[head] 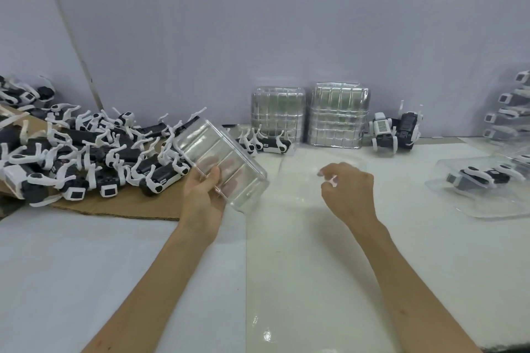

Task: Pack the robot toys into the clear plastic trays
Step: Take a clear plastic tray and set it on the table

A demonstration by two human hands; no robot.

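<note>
My left hand (200, 195) grips a clear plastic tray (223, 157) by its near edge and holds it tilted above the table. My right hand (350, 192) hovers to the right with thumb and forefinger pinched together, seemingly on the thin plastic of a second clear tray (295, 169) lying flat on the table. A big pile of black-and-white robot toys (86, 152) lies on the left. One robot toy (266, 145) lies just behind the held tray.
Two stacks of empty clear trays (276, 114) (338, 114) stand against the back wall. Two robot toys (395, 129) stand right of them. A packed tray (481, 183) lies at the right, more packed trays (510, 112) stacked behind it. Cardboard (114, 206) underlies the pile.
</note>
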